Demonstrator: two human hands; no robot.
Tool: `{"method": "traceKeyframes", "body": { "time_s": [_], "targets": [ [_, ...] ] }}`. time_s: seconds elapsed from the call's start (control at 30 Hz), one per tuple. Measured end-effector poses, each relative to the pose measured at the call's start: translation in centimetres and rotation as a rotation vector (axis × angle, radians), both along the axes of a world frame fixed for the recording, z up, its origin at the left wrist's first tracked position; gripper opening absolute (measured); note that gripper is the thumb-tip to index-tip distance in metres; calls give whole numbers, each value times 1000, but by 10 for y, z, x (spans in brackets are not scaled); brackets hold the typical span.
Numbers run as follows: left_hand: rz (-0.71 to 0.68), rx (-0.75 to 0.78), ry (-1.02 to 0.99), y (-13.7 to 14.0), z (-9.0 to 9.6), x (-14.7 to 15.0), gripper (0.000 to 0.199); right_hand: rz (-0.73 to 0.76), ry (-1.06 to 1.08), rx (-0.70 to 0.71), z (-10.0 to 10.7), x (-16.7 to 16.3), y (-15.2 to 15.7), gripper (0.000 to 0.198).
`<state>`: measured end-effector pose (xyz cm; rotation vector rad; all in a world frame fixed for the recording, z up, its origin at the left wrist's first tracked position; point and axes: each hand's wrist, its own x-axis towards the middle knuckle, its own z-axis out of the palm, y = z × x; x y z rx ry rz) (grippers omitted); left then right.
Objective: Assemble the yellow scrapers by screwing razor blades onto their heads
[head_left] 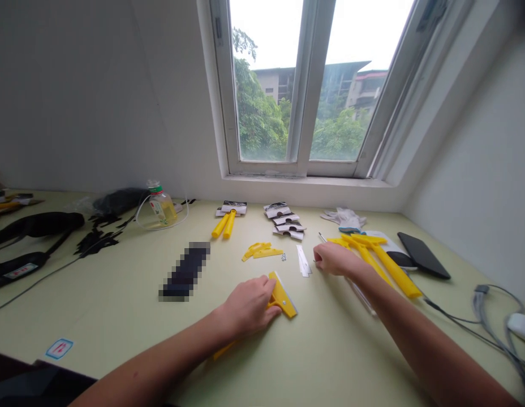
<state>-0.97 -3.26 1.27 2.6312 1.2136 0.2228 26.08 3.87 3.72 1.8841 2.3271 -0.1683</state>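
My left hand (256, 302) is closed around a yellow scraper (283, 297), holding it near the head. A pale blade edge lines the head, and a small screw shows on its face. Most of the handle is hidden under my hand and forearm. My right hand (334, 258) is over the table with its fingers pinched; what is between them is too small to make out. Passing beneath that hand is a thin rod like a screwdriver (322, 238), its middle covered. Just left of it lie thin white blades (304, 261), a little pile of screws (283, 256) and flat yellow pieces (262, 251).
More yellow scraper handles lie at the right (398, 274) and at the back (226, 225). Printed cards (285, 220), white gloves (345, 217), a dark tablet-like slab (424, 255) and cables (495, 316) are around. A bottle (162, 208) and a black strap (37, 232) occupy the left.
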Motion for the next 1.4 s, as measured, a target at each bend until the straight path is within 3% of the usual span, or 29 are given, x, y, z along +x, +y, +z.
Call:
{"method": "traceKeyframes", "body": {
  "time_s": [0.23, 0.47, 0.63, 0.77, 0.9, 0.97, 1.1, 1.23, 1.4],
  "targets": [
    [0, -42, 53, -3, 10, -1, 30, 30, 12, 14, -2, 1, 1, 15],
    [-130, -86, 190, 0, 29, -17, 25, 76, 39, 56, -4, 0, -3, 21],
    [-100, -36, 185, 4, 29, -20, 24, 133, 116, 35, 9, 0, -7, 19],
    [-134, -202, -138, 6, 39, -22, 29, 239, 329, 61, 34, -1, -16, 24],
    [-180, -756, -600, 5, 50, -26, 13, 323, 556, 164, 66, -9, -40, 20],
    [-153, -941, -814, 8, 53, -22, 16, 367, 652, 215, 79, -14, -53, 19],
    [-74, -956, -1078, 26, 62, 0, 19, 361, 820, 362, 90, -22, -67, 15],
    [-77, -907, -1148, 44, 74, 28, 17, 268, 902, 525, 79, -29, -62, 11],
    [-123, -882, -1250, 42, 76, 47, 16, 208, 933, 710, 69, -34, -55, 10]
  ]
}}
